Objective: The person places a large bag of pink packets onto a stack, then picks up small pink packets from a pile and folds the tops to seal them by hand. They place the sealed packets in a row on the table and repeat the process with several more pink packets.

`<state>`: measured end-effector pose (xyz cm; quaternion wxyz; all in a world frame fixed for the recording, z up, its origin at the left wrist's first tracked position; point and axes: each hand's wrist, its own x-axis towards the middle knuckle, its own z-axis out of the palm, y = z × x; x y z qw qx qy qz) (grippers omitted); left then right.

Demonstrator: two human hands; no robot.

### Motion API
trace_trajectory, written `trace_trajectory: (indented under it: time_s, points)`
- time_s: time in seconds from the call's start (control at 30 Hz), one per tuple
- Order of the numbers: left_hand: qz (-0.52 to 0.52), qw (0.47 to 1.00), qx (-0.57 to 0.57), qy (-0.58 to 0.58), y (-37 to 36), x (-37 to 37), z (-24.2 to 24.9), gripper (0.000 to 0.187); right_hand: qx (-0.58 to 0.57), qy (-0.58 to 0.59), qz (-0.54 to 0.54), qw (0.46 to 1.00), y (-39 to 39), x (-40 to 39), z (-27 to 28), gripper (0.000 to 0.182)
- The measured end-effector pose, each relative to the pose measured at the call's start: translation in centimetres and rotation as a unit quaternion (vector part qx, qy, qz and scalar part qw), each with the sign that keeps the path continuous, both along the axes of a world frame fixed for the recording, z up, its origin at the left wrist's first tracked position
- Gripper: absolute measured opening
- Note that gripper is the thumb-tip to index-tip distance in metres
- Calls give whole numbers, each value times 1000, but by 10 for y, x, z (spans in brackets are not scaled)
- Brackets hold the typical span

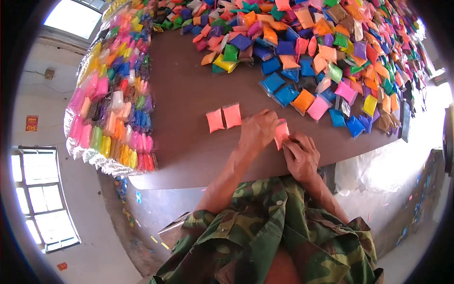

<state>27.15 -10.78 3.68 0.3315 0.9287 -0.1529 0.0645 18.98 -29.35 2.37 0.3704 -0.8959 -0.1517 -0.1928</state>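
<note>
A small clear packet of pink material (281,134) is between my two hands, just above or on the brown tabletop. My left hand (259,127) is closed at the packet's upper left edge, its fingertips pinched together. At the lower right side of the same packet, my right hand (301,155) grips it between thumb and fingers. Left of my left hand lie two more pink packets, a left one (215,120) and a right one (232,115), flat and side by side on the table.
A large pile of colourful packets (302,57) covers the table's far and right side. Stacked clear bags of coloured packets (113,113) line the left edge. The brown tabletop (189,156) ends close to my body. Scattered packets lie on the floor (146,213).
</note>
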Motion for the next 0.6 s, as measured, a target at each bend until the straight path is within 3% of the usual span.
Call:
trace_trajectory:
  time_s: [0.23, 0.33, 0.43, 0.6]
  points:
    - [-18, 999, -38, 32, 0, -21, 20, 13, 22, 1, 7, 1000, 0, 1, 1, 22]
    - [2, 995, -96, 32, 6, -27, 3, 13, 15, 5, 10, 1000, -1, 1, 2, 22]
    - [75, 994, -52, 57, 12, -20, -5, 12, 17, 6, 14, 1000, 0, 2, 5, 21]
    - [26, 997, -72, 11, 11, -34, 12, 11, 23, -10, 6, 1000, 1, 2, -1, 22]
